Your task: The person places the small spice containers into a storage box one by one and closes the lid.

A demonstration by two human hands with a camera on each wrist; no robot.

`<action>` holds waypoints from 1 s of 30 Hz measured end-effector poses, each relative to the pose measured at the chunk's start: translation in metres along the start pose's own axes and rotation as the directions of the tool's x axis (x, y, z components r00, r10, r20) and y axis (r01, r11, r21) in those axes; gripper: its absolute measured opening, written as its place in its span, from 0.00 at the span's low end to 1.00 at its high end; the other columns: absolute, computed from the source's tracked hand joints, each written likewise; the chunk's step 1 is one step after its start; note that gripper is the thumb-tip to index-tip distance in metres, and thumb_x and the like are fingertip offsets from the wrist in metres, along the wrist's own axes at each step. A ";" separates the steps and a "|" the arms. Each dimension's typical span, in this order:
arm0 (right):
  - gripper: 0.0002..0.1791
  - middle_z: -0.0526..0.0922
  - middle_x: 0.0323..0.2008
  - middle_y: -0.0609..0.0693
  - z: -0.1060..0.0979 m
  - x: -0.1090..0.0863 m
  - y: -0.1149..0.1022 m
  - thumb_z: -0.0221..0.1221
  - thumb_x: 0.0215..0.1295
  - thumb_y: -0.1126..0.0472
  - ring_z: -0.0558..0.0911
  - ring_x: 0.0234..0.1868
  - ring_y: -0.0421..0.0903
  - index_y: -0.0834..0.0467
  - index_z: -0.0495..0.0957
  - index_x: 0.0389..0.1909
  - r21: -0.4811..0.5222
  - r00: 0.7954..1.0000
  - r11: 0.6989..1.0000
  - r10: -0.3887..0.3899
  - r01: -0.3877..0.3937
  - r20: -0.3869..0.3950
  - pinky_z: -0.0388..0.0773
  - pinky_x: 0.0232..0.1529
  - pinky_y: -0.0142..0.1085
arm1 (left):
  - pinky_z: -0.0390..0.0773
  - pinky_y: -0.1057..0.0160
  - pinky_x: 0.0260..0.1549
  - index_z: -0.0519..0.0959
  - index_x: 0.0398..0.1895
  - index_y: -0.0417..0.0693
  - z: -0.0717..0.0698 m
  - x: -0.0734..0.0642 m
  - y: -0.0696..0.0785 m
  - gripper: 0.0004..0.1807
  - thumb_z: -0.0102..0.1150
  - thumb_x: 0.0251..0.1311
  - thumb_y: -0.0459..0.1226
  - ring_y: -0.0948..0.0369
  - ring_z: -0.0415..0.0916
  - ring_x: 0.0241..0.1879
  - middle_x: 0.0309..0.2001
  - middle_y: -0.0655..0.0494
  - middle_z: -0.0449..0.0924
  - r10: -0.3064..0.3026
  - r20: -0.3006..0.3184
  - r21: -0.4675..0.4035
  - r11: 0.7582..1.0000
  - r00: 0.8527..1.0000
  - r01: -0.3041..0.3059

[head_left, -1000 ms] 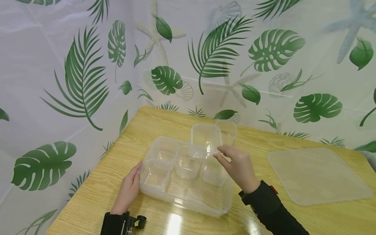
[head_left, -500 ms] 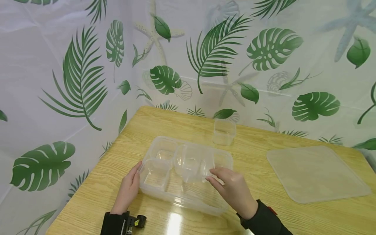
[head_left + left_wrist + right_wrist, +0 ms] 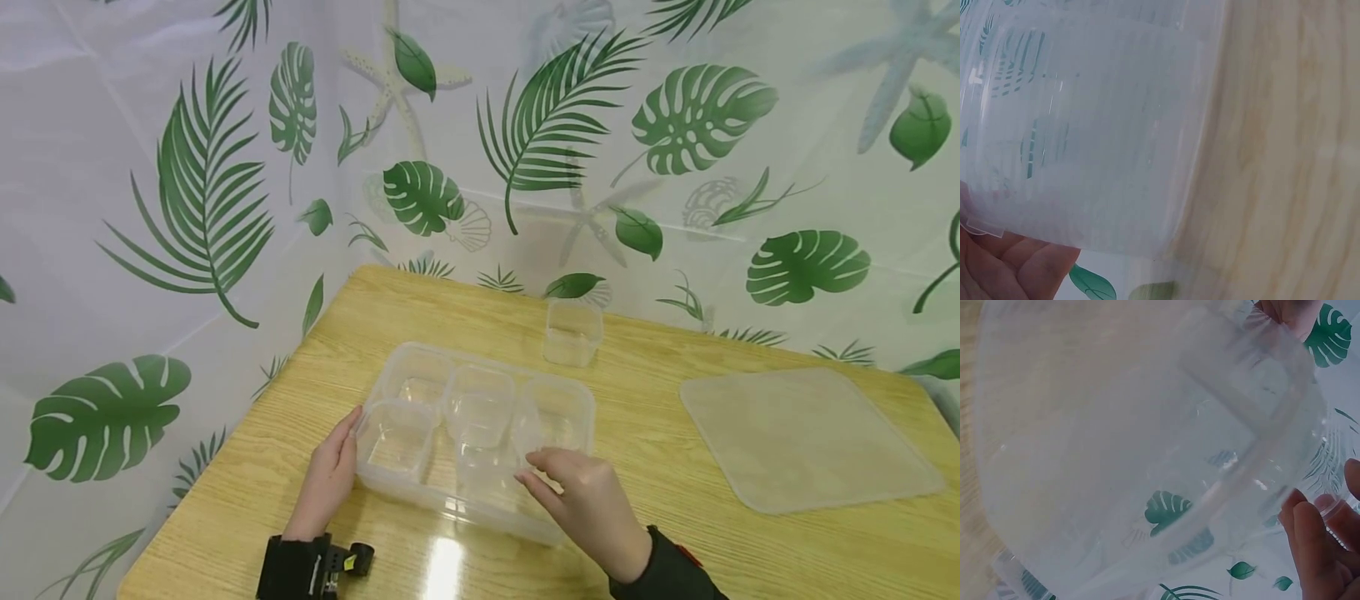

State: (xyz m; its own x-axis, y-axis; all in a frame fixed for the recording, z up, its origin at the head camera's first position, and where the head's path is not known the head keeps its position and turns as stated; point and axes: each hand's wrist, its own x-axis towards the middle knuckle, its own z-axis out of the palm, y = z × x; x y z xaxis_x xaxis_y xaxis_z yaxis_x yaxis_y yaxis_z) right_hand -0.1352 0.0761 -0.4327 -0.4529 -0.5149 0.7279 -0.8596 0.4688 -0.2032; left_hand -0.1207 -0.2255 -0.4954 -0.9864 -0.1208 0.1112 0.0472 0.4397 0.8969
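Observation:
A large clear plastic box (image 3: 465, 506) stands on the table, with several small clear containers inside it: one at back left (image 3: 416, 385), one at front left (image 3: 395, 446) and one at back middle (image 3: 482, 392). My left hand (image 3: 330, 471) holds the large box by its left side; in the left wrist view, fingers (image 3: 1038, 265) lie against its wall. My right hand (image 3: 588, 500) pinches the rim of another small container (image 3: 487, 471), over the front middle of the large box. Its clear walls overlap the others, so how deep it sits is hard to tell.
One more small clear container (image 3: 573, 335) stands on the table behind the large box. A flat translucent lid (image 3: 813, 442) lies at the right. A leaf-print sheet (image 3: 450, 100) hangs along the table's back and left edges.
My right hand has brought the pinched container down and toward me, from above the box's back edge to its front middle. The left hand keeps its place on the box.

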 end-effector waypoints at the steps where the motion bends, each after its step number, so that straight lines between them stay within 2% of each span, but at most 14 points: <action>1: 0.17 0.82 0.25 0.51 0.000 0.000 -0.001 0.54 0.61 0.52 0.81 0.26 0.44 0.63 0.80 0.28 0.007 1.000 1.000 0.000 0.000 0.001 0.76 0.26 0.27 | 0.54 0.51 0.58 0.55 0.65 0.38 0.000 0.000 0.000 0.23 0.30 0.69 0.36 0.51 0.50 0.63 0.64 0.43 0.55 -0.001 -0.001 -0.001 1.000 1.000 0.001; 5: 0.15 0.81 0.25 0.50 0.002 -0.002 -0.004 0.54 0.60 0.53 0.81 0.25 0.42 0.62 0.79 0.28 0.015 1.000 1.000 -0.001 0.001 0.011 0.76 0.25 0.26 | 0.54 0.51 0.58 0.55 0.65 0.38 0.000 0.000 0.000 0.23 0.30 0.69 0.36 0.51 0.50 0.63 0.64 0.43 0.55 -0.002 -0.004 -0.003 1.000 1.000 0.002; 10: 0.08 0.81 0.24 0.49 0.005 -0.004 -0.005 0.63 0.51 0.58 0.80 0.24 0.40 0.60 0.79 0.28 0.001 0.998 1.000 0.027 -0.027 0.054 0.75 0.25 0.26 | 0.54 0.51 0.58 0.56 0.65 0.38 -0.001 0.000 0.000 0.23 0.30 0.69 0.36 0.51 0.50 0.63 0.64 0.43 0.55 0.001 -0.010 0.000 1.000 1.000 -0.001; 13: 0.09 0.81 0.24 0.49 0.007 -0.005 -0.005 0.66 0.46 0.61 0.79 0.22 0.39 0.60 0.79 0.28 -0.013 0.995 0.999 0.040 -0.039 0.086 0.74 0.24 0.25 | 0.54 0.51 0.58 0.56 0.65 0.38 -0.001 0.001 0.000 0.23 0.30 0.69 0.36 0.51 0.50 0.63 0.64 0.44 0.55 -0.004 -0.010 -0.001 1.000 1.000 0.004; 17: 0.10 0.81 0.24 0.48 0.010 -0.007 -0.005 0.67 0.43 0.62 0.79 0.21 0.39 0.60 0.79 0.27 -0.045 0.990 0.997 0.063 -0.058 0.127 0.74 0.23 0.25 | 0.54 0.51 0.58 0.56 0.65 0.38 0.000 0.001 -0.001 0.23 0.30 0.69 0.36 0.51 0.50 0.63 0.64 0.44 0.55 -0.004 -0.010 -0.003 1.000 1.000 0.004; 23: 0.09 0.81 0.25 0.49 0.013 -0.009 -0.008 0.67 0.43 0.64 0.80 0.23 0.40 0.61 0.79 0.26 -0.051 0.973 0.993 0.113 -0.105 0.201 0.75 0.24 0.26 | 0.54 0.52 0.58 0.56 0.65 0.39 0.000 0.001 -0.001 0.23 0.30 0.69 0.37 0.52 0.50 0.63 0.64 0.44 0.55 -0.006 -0.012 -0.013 1.000 1.000 0.006; 30: 0.03 0.81 0.25 0.49 0.015 -0.011 -0.011 0.63 0.51 0.64 0.80 0.26 0.41 0.59 0.79 0.24 -0.048 0.939 0.986 0.166 -0.159 0.302 0.76 0.26 0.29 | 0.54 0.52 0.58 0.56 0.65 0.40 0.000 0.000 0.000 0.22 0.30 0.69 0.36 0.52 0.51 0.63 0.64 0.44 0.55 -0.014 -0.012 -0.021 1.000 1.000 0.014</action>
State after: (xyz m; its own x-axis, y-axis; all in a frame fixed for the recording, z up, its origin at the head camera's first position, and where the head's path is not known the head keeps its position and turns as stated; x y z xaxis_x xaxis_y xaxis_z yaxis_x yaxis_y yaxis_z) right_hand -0.1240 0.0656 -0.4485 -0.6392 -0.6224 0.4518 -0.7644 0.5784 -0.2848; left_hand -0.1209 -0.2256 -0.4958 -0.9851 -0.1372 0.1038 0.0371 0.4193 0.9071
